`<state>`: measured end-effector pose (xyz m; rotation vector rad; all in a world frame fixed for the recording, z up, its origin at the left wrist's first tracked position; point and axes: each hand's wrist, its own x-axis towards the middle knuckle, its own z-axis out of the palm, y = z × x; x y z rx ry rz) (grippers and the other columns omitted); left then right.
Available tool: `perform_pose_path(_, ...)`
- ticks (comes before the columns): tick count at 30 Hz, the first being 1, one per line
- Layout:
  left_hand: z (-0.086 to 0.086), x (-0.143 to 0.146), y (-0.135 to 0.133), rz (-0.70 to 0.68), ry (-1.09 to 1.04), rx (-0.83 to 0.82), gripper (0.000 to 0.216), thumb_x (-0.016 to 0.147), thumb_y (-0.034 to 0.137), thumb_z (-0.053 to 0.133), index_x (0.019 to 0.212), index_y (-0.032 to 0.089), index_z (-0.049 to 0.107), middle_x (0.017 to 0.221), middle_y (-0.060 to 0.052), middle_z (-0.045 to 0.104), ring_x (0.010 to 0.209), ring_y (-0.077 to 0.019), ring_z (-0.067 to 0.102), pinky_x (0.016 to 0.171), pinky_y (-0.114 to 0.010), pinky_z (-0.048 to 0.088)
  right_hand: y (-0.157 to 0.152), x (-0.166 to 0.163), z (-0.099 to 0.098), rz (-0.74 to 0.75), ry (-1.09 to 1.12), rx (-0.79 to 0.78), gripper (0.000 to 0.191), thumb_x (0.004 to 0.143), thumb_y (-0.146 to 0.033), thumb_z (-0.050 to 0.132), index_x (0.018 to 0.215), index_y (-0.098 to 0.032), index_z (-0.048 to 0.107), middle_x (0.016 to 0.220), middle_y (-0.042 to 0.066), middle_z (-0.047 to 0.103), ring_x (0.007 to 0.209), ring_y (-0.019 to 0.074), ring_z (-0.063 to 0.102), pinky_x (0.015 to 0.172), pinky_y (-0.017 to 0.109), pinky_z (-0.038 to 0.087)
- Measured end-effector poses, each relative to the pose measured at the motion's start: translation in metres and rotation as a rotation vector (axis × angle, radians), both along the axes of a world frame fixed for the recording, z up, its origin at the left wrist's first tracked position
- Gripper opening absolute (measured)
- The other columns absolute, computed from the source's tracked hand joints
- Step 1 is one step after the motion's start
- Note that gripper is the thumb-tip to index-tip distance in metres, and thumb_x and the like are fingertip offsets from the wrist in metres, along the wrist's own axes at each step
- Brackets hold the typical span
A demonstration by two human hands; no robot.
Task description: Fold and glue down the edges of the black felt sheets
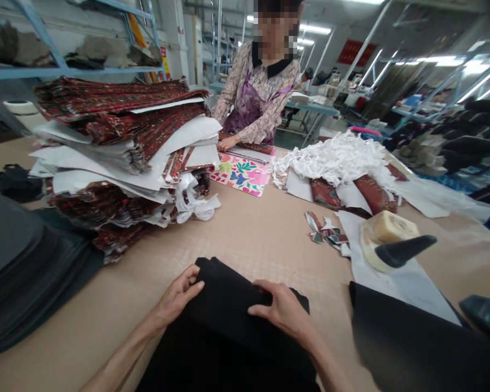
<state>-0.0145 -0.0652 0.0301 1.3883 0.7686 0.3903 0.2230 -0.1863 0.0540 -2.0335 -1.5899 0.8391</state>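
black cloth (228,337) lies nearest, at the near edge of the table (253,228), between both forearms. left hand (175,296) curls narrow over its far left corner, and right hand (283,310) pinches the far edge just beside it, fingers bent down onto the fabric. by the look of it the handling has only begun: the cloth sits flat and is not yet lifted or turned.

on the left rises a tall pile (122,141) of red patterned fabric and white paper, and near it a dark stack (28,272). a black sheet (412,348) lies near right, apart from the cloth. far right is a white heap (335,158) of strips. a person (257,92) works at the far side, one hand by a flowered sheet (240,174). a cream block (387,228) sits right on white paper, with small scraps (326,231) beside it.
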Motion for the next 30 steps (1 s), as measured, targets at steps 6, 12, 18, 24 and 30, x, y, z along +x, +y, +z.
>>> perform_pose_path(6,-0.021,0.013,0.009,0.063,0.047,-0.081,0.031,0.08,0.047,0.051,0.09,0.017,0.047,0.066,0.003,0.052,0.056,-0.0105,0.049,0.052,-0.02,0.037,-0.071,0.073,-0.032,-0.059,-0.279,-0.147,0.033,0.063,-0.038,0.066,0.093,-0.026,0.068,0.086,0.006,0.07,0.079,0.0229,0.066,0.067,0.031,0.049)
perform_pose_path(12,-0.026,0.032,0.022,0.118,0.049,-0.137,0.031,0.067,0.029,0.063,0.094,0.015,0.055,0.086,-0.005,0.062,0.078,-0.0184,0.06,0.065,-0.025,0.045,-0.018,0.068,-0.043,-0.131,-0.51,0.217,0.041,0.071,-0.057,0.053,0.096,-0.026,0.064,0.081,0.008,0.069,0.073,0.0261,0.066,0.06,0.039,0.048)
perform_pose_path(18,-0.028,0.035,0.037,0.172,0.046,-0.153,0.02,0.073,0.028,0.055,0.086,0.013,0.06,0.083,-0.004,0.063,0.08,-0.0179,0.059,0.073,-0.027,0.044,0.074,-0.044,-0.048,-0.099,0.008,0.211,0.049,0.079,-0.046,0.054,0.119,-0.018,0.05,0.098,0.008,0.065,0.087,0.02,0.062,0.078,0.035,0.049)
perform_pose_path(24,-0.016,0.002,0.029,0.028,0.04,0.041,0.021,0.073,0.02,0.056,0.091,0.02,0.066,0.089,0.0,0.063,0.08,-0.014,0.056,0.072,-0.023,0.042,0.05,-0.049,-0.061,0.139,-0.067,0.284,0.027,0.079,-0.027,0.057,0.106,-0.024,0.059,0.089,0.004,0.066,0.082,0.0179,0.061,0.075,0.033,0.048)
perform_pose_path(30,-0.034,-0.024,0.011,0.243,0.327,0.13,0.019,0.075,0.018,0.052,0.092,0.018,0.062,0.081,-0.001,0.058,0.072,-0.0141,0.054,0.069,-0.025,0.044,0.044,-0.04,-0.078,0.057,-0.158,0.309,0.03,0.082,-0.023,0.048,0.112,-0.022,0.054,0.098,0.007,0.064,0.088,0.0205,0.06,0.077,0.038,0.046)
